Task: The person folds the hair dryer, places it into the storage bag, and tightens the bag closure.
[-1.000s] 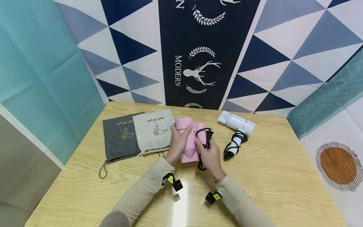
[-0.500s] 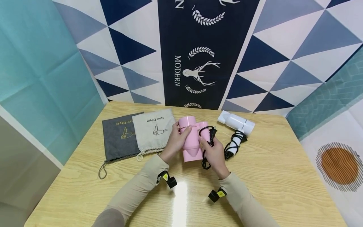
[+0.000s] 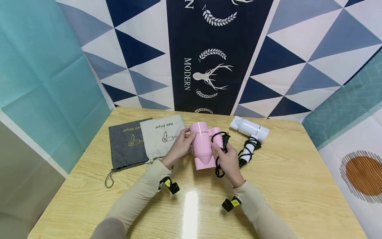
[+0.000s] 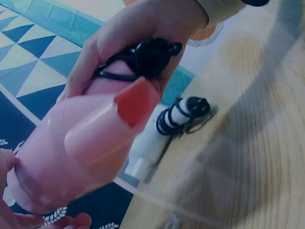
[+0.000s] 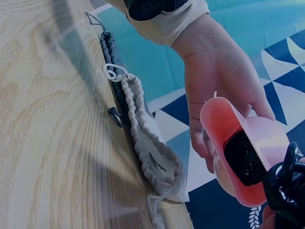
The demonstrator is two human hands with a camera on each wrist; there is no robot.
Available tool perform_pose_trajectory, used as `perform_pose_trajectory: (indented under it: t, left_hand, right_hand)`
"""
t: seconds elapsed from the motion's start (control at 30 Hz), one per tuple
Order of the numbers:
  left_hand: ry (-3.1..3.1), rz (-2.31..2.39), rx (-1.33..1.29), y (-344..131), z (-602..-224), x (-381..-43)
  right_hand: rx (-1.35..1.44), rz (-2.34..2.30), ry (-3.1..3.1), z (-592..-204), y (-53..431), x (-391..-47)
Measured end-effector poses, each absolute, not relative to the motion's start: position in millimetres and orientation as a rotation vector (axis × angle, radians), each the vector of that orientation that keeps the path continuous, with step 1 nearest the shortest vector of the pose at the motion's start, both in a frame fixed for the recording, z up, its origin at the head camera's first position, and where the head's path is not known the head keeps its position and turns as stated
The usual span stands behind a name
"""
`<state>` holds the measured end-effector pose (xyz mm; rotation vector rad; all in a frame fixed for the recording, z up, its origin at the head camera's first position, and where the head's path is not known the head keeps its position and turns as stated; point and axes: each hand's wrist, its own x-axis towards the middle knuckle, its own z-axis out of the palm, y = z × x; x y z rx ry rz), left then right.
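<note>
A pink hair dryer [image 3: 202, 144] is held above the table, nozzle toward me. My right hand [image 3: 229, 162] grips its folded handle, round which a black cord [image 3: 220, 172] is wound. Beside the barrel's left side is my left hand [image 3: 180, 146]; its thumb touches the pink shell near the rear end, and the fingers lie loosely bent next to it. The left wrist view shows the nozzle [image 4: 138, 102] and the right hand behind the handle. Looking into the nozzle, the right wrist view shows a dark grille [image 5: 244, 156] inside.
A white hair dryer [image 3: 253, 129] with its black cord wound on the handle lies at the back right of the wooden table [image 3: 286, 186]. At the back left, a beige drawstring bag [image 3: 158, 146] overlaps a dark grey one [image 3: 125, 152]. A patterned cloth wall [image 3: 149, 83] stands behind.
The pink hair dryer and my right hand have shifted slightly to the right. My left hand has slid leftward off the barrel's top, so that only its thumb tip overlaps the barrel's edge.
</note>
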<state>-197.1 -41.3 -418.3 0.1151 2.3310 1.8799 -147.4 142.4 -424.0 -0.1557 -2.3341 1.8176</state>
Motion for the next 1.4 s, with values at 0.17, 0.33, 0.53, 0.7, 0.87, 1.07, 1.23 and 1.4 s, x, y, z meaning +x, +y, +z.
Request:
perform_pose_trajectory:
  t: [0.17, 0.33, 0.53, 0.7, 0.87, 1.07, 1.23, 1.4]
  left_hand:
    - [2.327, 1.827, 0.126, -53, -420, -201]
    - [2.388, 1.692, 0.149, -67, -424, -203]
    - [2.548, 1.469, 0.205, -81, -431, -202]
    - [2.637, 1.334, 0.261, -88, -436, -206]
    - [2.673, 1.229, 0.292, -95, -436, -210]
    - [2.705, 1.123, 0.289, -108, -438, -211]
    - [2.761, 0.962, 0.256, -115, -438, -209]
    - [2.787, 0.823, 0.259, -120, -437, -207]
  right_hand:
    - [-0.173, 1.82, -2.344, -424, 144, -148]
    - [-0.184, 1.839, -2.364, -426, 147, -146]
    - [-0.175, 1.865, -2.371, -426, 149, -144]
    - [-0.189, 1.852, -2.375, -428, 151, -144]
    - [-0.211, 1.865, -2.373, -430, 152, -144]
    - [-0.244, 1.869, -2.381, -431, 153, -145]
    - [-0.266, 1.865, -2.398, -432, 153, -145]
    - [-0.283, 1.847, -2.408, -435, 153, -145]
